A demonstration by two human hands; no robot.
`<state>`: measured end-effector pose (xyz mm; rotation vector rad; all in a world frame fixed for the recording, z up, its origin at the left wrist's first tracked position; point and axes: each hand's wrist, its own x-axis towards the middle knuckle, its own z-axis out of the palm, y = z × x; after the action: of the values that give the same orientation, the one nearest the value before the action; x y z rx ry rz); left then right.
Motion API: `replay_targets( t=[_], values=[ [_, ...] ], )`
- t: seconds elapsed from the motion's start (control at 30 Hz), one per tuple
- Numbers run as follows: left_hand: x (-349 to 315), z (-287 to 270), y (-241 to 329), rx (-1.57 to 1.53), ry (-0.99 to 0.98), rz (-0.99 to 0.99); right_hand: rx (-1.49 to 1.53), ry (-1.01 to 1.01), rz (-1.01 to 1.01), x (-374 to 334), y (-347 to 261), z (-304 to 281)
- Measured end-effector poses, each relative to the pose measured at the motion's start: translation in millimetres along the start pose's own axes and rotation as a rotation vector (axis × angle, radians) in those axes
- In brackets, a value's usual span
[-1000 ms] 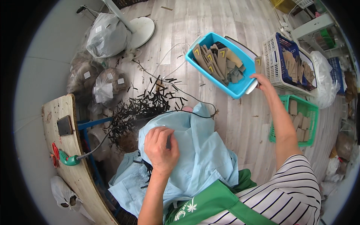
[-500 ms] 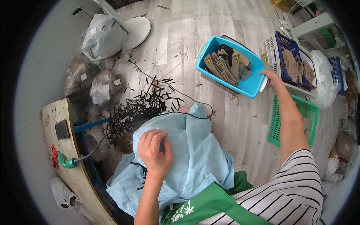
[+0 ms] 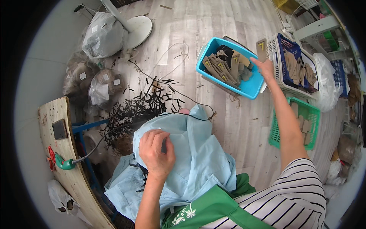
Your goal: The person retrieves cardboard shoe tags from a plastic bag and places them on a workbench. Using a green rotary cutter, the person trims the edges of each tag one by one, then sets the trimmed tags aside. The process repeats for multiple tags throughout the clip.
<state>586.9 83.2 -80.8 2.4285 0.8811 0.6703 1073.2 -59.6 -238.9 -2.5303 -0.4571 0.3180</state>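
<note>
My right hand (image 3: 265, 70) reaches out over the right end of a light blue plastic bin (image 3: 253, 86). It is closed on a flat taupe strip (image 3: 261, 47) with a yellow angular mark, which sticks up beyond the fingers. Inside the bin lie similar taupe strips (image 3: 223, 70), several of them marked in yellow, along with darker pieces. My left hand (image 3: 156, 152) rests on the pale blue cloth (image 3: 194, 149) over my lap. Its fingers are curled around something dark that is mostly hidden.
Right of the bin stand a white crate with a blue basket (image 3: 286, 42) of taupe pieces, and a green basket (image 3: 275, 131). Black scraps (image 3: 133, 112) litter the floor at left. A wooden board (image 3: 57, 110) carries a phone, red-handled scissors and a green corded tool (image 3: 65, 163).
My right hand has shifted left from the bin's end rim to over the bin, carrying the taupe strip. My left hand stays in place. More of the green basket's contents shows.
</note>
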Motion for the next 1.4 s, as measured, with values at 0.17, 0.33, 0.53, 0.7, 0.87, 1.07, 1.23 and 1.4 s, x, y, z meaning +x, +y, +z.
replay_targets(
  t=[0.17, 0.33, 0.53, 0.7, 0.87, 1.07, 1.23, 1.4],
  values=[
    [-3, 0, -6, -0.012, 0.000, 0.003, 0.777, -0.444, 0.396, -52, -68, 71],
    [-4, -2, -6, -0.004, 0.020, 0.010, 0.999, -0.397, 0.558, -61, -73, 126],
    [-4, -3, -7, -0.021, 0.023, 0.004, 0.982, -0.343, 0.481, -64, -71, 127],
    [-4, -4, -6, -0.029, 0.024, -0.001, 0.119, 0.022, -0.029, -63, -69, 99],
    [-5, -3, -7, -0.038, 0.032, 0.003, -0.178, -0.101, -0.154, -94, -83, 109],
    [-4, -2, -7, -0.025, 0.032, 0.010, 0.020, -0.066, -0.178, -104, -62, 110],
    [-6, -3, -6, -0.025, 0.030, -0.011, 0.550, -0.562, 0.337, -152, -65, 54],
    [-5, -3, -6, -0.039, 0.019, 0.005, 1.362, -0.473, 0.859, -180, 13, 90]
  ],
)
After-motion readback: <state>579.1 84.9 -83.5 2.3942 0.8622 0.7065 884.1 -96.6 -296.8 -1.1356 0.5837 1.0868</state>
